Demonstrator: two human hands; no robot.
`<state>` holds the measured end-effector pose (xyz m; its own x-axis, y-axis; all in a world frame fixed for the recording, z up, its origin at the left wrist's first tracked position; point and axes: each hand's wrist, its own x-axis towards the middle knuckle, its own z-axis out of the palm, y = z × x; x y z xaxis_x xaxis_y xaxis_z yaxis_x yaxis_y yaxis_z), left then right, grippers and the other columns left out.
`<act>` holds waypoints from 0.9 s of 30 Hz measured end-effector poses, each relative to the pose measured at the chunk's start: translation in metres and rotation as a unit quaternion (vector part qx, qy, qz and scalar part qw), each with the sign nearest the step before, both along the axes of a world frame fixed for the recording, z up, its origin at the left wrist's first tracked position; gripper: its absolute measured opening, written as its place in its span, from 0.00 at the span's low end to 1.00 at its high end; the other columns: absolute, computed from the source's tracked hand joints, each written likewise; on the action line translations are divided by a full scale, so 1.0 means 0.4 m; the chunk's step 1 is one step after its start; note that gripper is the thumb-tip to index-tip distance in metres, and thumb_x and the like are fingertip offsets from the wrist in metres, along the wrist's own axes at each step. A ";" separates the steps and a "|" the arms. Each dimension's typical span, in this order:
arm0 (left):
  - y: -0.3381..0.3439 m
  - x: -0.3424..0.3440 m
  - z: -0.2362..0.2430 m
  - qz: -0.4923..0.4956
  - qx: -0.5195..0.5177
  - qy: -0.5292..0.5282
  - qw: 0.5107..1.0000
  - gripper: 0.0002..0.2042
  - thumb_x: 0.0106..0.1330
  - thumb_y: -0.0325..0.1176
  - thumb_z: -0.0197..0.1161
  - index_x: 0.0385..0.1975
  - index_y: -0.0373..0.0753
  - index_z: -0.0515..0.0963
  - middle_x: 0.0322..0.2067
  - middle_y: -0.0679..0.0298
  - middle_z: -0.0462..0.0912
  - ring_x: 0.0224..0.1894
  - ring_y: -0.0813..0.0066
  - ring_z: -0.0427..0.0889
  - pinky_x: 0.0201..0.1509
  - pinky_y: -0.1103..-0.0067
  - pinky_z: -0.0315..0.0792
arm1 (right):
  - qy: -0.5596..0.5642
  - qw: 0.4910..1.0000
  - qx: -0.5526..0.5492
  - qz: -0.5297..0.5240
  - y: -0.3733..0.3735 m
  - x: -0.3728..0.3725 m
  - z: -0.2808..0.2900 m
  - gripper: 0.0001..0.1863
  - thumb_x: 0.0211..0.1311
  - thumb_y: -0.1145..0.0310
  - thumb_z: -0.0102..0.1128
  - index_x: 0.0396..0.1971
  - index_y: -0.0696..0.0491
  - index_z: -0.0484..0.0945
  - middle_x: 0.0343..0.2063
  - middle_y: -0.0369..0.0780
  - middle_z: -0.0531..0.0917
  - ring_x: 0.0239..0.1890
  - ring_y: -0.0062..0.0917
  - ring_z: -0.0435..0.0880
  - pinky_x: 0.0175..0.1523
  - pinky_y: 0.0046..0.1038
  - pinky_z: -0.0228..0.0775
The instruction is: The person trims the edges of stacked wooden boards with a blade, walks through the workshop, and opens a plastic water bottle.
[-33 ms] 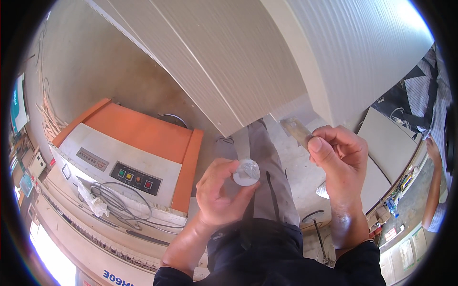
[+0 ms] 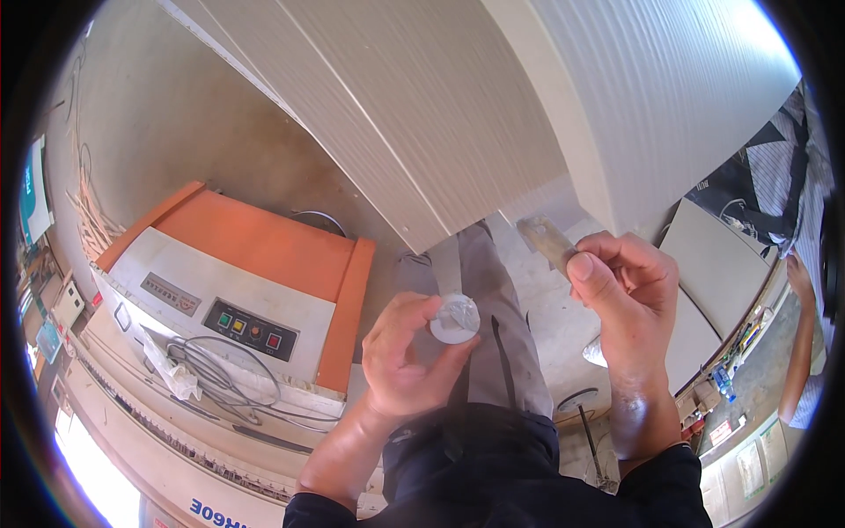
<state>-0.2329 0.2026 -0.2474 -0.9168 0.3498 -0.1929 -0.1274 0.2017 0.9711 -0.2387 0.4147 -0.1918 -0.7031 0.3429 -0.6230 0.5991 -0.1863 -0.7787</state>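
Note:
My left hand (image 2: pixel 396 356) is closed around a small round white cup (image 2: pixel 454 333), thumb on one side and fingers on the other. A pale grey, paste-like smear lies on its top; I cannot tell what the stuff is. Farther right, my right hand (image 2: pixel 629 286) pinches a flat, thin scraper blade (image 2: pixel 544 239) between thumb and fingers. The blade points up and left, near the lower end of a pale wood-grain panel (image 2: pixel 387 106). From this view I cannot tell whether it touches anything. A second pale panel (image 2: pixel 651 97) rises above my right hand.
An orange and white machine (image 2: pixel 264 255) with coloured buttons stands at left, a grey cable (image 2: pixel 216 374) looped over its edge. Along the lower left runs a long pale machine (image 2: pixel 167 458). At far right another person's arm (image 2: pixel 799 343) shows beside a table with tools.

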 end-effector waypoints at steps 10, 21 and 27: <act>-0.014 0.001 -0.009 -0.018 0.016 -0.018 1.000 0.26 0.45 0.16 0.67 0.48 0.31 0.70 0.39 0.58 0.75 0.39 0.75 0.75 0.43 0.79 0.70 | -0.006 1.000 0.006 0.007 -0.007 0.000 -0.008 0.06 0.59 0.75 0.61 0.29 0.64 0.77 0.21 0.34 0.79 0.25 0.12 0.72 0.31 0.15 0.62; -0.005 -0.011 -0.008 0.004 0.001 -0.008 1.000 0.24 0.43 0.17 0.72 0.43 0.33 0.72 0.32 0.56 0.78 0.32 0.69 0.77 0.34 0.79 0.71 | -0.004 1.000 0.010 0.004 -0.008 0.000 -0.014 0.05 0.59 0.76 0.61 0.29 0.63 0.77 0.21 0.34 0.79 0.26 0.11 0.72 0.32 0.15 0.62; -0.003 -0.013 -0.010 0.003 0.004 -0.005 1.000 0.25 0.43 0.17 0.72 0.44 0.33 0.72 0.32 0.56 0.78 0.32 0.68 0.77 0.34 0.79 0.71 | -0.001 1.000 -0.006 -0.007 -0.002 -0.001 -0.013 0.05 0.58 0.76 0.61 0.28 0.63 0.77 0.22 0.34 0.79 0.26 0.11 0.72 0.31 0.15 0.62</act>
